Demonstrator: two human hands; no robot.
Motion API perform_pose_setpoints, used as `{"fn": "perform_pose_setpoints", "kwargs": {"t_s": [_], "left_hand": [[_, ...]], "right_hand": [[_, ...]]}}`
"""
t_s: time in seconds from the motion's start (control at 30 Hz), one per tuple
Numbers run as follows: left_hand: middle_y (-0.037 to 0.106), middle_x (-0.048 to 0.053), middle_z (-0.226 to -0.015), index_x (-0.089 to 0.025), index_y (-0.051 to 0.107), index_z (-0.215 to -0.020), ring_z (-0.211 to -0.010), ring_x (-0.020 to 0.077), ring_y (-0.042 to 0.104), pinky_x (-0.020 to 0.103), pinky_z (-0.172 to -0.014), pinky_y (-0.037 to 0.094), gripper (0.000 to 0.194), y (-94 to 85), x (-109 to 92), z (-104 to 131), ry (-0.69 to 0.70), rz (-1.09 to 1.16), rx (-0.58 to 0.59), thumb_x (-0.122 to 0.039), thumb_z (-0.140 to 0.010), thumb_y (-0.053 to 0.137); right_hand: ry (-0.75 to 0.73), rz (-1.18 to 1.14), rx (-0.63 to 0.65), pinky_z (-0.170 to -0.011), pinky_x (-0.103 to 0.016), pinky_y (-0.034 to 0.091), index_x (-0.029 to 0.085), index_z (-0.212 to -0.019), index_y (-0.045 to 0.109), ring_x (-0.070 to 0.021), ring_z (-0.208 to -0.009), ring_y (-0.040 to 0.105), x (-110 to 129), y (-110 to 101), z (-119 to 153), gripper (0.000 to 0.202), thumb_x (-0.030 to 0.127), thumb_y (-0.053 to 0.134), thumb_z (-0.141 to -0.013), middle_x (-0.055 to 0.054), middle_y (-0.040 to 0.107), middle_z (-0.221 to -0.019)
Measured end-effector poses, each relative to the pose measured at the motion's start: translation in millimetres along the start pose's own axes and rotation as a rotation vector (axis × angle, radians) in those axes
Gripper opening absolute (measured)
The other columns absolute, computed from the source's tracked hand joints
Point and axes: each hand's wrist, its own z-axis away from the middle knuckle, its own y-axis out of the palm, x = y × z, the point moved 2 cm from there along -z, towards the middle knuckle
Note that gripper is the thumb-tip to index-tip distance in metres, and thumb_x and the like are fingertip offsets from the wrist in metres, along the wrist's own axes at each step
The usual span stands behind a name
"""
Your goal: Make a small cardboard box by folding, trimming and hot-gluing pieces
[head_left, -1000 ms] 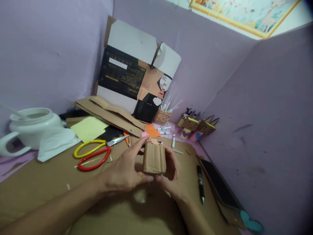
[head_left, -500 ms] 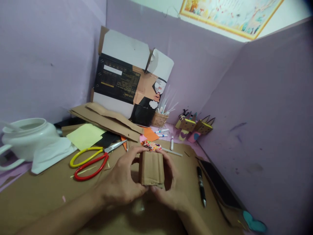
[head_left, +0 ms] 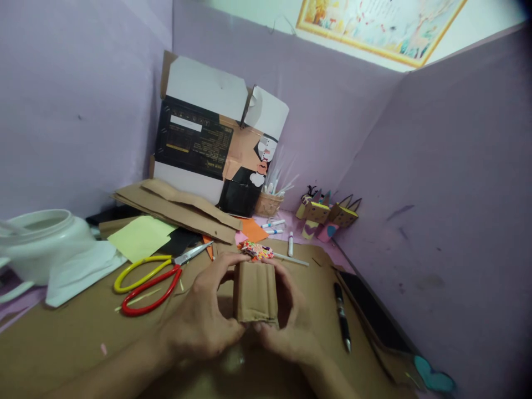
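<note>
A small folded cardboard box (head_left: 255,292) is held between both hands above the brown cardboard sheet on the table. My left hand (head_left: 208,310) grips its left side, thumb at the near edge and fingers at the far edge. From the right, my right hand (head_left: 291,316) holds it the same way. The box's underside is hidden. Just beyond the fingertips lies a colourful wrapped lollipop (head_left: 257,250) with a white stick. Scissors (head_left: 162,277) with one yellow and one red handle lie to the left of my left hand. A black pen (head_left: 342,318) rests right of my right hand.
A white pot (head_left: 50,238) stands at the left beside yellow paper (head_left: 141,238). Cardboard strips (head_left: 178,208) and an opened printed carton (head_left: 199,133) are behind. Further right are markers (head_left: 290,244), a small basket (head_left: 268,205), cardboard figures (head_left: 318,213) and a dark tablet-like slab (head_left: 374,313).
The view has shifted slightly, so most things appear a little further left and lower. Both hands keep the same hold on the cardboard box.
</note>
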Motion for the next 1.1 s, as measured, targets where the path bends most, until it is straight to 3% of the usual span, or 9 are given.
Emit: {"fn": "perform_pose_setpoints", "kwargs": {"t_s": [0.23,0.4,0.53,0.63,0.73,0.9,1.1], "left_hand": [[0.048,0.004,-0.131,-0.03,0.043,-0.121,-0.113,0.0242,0.055,0.032,-0.097,0.048,0.07,0.4,3,1,-0.052,0.047,0.002,-0.008,-0.062,0.072],[0.055,0.009,-0.127,-0.023,0.047,-0.119,-0.11,0.0276,0.057,0.033,-0.088,0.051,0.068,-0.5,1,-9,-0.294,0.402,0.04,-0.017,-0.059,0.078],[0.064,0.013,-0.112,-0.015,0.054,-0.111,-0.107,0.0311,0.058,0.036,-0.083,0.051,0.053,-1.5,2,-18,-0.529,0.741,0.002,-0.028,-0.064,0.075],[0.066,0.014,-0.105,-0.013,0.056,-0.112,-0.097,0.0304,0.063,0.039,-0.076,0.053,0.044,0.6,6,-20,-0.717,0.891,0.002,-0.033,-0.075,0.066],[0.068,0.014,-0.097,-0.014,0.057,-0.116,-0.092,0.0281,0.064,0.038,-0.073,0.054,0.038,1.9,12,-19,-0.824,0.996,-0.011,-0.033,-0.083,0.056],[0.068,0.014,-0.08,-0.01,0.057,-0.115,-0.068,0.024,0.066,0.035,-0.064,0.055,0.046,0.6,15,-20,-0.985,1.081,0.09,-0.045,-0.088,0.043],[0.069,0.015,-0.085,-0.009,0.055,-0.115,-0.066,0.0246,0.067,0.037,-0.061,0.056,0.048,-3.8,13,-22,-1.066,1.063,0.045,-0.046,-0.09,0.04]], "right_hand": [[0.004,-0.014,-0.016,-0.093,-0.034,0.049,0.03,-0.127,0.047,-0.0249,-0.109,0.059,-1,0,1,0.071,0.014,0.068,-0.061,-0.005,0.058,-0.122],[0.164,-0.152,-0.013,-0.09,-0.04,0.05,0.03,-0.129,0.047,-0.0293,-0.116,0.055,-13,-2,-3,0.07,0.031,0.077,-0.066,-0.008,0.054,-0.131],[0.229,-0.277,-0.009,-0.095,-0.044,0.046,0.031,-0.135,0.038,-0.0314,-0.129,0.043,-21,-4,-7,0.088,0.049,0.08,-0.06,-0.011,0.043,-0.142],[0.293,-0.173,0.003,-0.095,-0.045,0.045,0.031,-0.137,0.034,-0.0319,-0.127,0.044,-25,-2,-7,0.1,0.049,0.084,-0.053,-0.013,0.041,-0.142],[0.312,-0.061,-0.02,-0.095,-0.045,0.045,0.027,-0.133,0.036,-0.0318,-0.122,0.048,-24,0,-7,0.097,0.048,0.084,-0.052,-0.014,0.047,-0.135],[0.341,0.01,-0.021,-0.092,-0.045,0.047,0.023,-0.129,0.038,-0.0309,-0.112,0.055,-20,0,-8,0.091,0.047,0.083,-0.054,-0.014,0.053,-0.125],[0.295,0.112,0.029,-0.101,-0.046,0.039,0.024,-0.126,0.04,-0.0306,-0.118,0.05,-15,2,-9,0.083,0.043,0.082,-0.057,-0.012,0.05,-0.128]]}}
